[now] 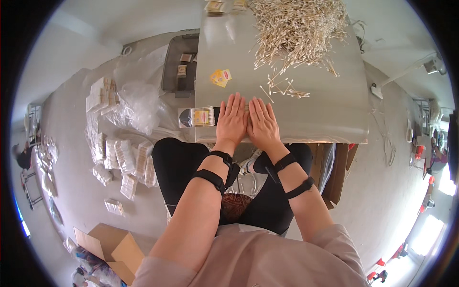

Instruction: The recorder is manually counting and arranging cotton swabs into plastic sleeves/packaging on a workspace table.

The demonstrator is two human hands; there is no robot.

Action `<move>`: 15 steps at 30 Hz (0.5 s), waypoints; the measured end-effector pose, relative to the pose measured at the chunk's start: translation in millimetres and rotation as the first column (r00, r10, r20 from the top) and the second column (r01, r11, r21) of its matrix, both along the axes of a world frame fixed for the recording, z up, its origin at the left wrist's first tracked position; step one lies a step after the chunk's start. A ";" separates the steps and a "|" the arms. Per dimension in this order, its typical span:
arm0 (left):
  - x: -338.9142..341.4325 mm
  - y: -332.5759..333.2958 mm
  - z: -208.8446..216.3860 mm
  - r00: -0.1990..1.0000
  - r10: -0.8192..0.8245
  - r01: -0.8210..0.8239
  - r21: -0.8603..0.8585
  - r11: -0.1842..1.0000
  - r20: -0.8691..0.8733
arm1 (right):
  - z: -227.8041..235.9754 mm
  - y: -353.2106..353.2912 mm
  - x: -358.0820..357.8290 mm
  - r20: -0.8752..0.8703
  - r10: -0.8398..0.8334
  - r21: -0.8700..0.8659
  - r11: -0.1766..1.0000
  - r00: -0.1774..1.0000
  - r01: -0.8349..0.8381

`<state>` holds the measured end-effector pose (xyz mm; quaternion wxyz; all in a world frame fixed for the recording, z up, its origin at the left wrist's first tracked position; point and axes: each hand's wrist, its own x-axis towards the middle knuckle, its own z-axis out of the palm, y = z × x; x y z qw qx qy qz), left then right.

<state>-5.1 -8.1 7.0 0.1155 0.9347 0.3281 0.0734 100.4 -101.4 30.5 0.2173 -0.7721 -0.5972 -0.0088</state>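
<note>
Pack (203, 116): a flat row of cotton swabs in clear film, lying at the near left corner of the desk (313, 112), with its left end reaching past the desk's left edge. A narrow black piece (216, 115) shows at the pack's right side.

Left hand (232, 118): just right of the pack, beyond the black piece. Open and flat, palm down, fingers straight and close together, pointing away from the wearer. No grip on the pack observed.

Right hand (263, 123): farther right of the pack, beside the left hand, the two meeting at the thumbs. Also open and flat, palm down, fingers extended. Whether anything lies beneath either palm cannot be determined.

Labelling: the pack bears a yellow label with a red mark. Overlapping yellow cards (220, 77), also marked in red, lie on the desk beyond the pack, slightly to its right. Smaller print is not legible.

Surroundings: loose swabs (289, 91) lie right of the pack and farther off; a large swab heap (301, 33) lies beyond them. Further packs (215, 6) stand at the desk's far edge, beyond the pack. A grey bin (167, 76) holding small packs is beyond the pack and to its left. Bagged bundles (125, 155) rest on the floor left of the pack.
</note>
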 end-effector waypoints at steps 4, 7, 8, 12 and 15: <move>-3.0 0.9 0.6 1.000 0.003 -0.003 0.002 1.000 0.011 | -3.1 2.2 -1.8 0.033 -0.007 -0.037 0.999 0.999 0.008; -1.5 -0.2 -0.5 1.000 0.003 -0.002 0.007 1.000 -0.011 | -3.9 2.0 -1.3 0.013 -0.013 -0.040 0.999 1.000 0.013; -1.5 -0.7 -1.0 1.000 0.004 -0.004 0.009 1.000 -0.002 | -4.1 1.8 -1.5 0.001 -0.016 -0.041 0.999 1.000 0.016; -1.9 0.0 -0.9 1.000 0.004 -0.004 0.011 1.000 -0.009 | -3.9 3.6 -5.8 0.030 -0.045 -0.031 0.998 0.999 0.046; -4.0 1.0 -1.7 0.999 0.005 -0.006 0.015 1.000 0.042 | -8.9 5.5 -8.1 0.078 -0.067 -0.044 0.997 0.995 0.070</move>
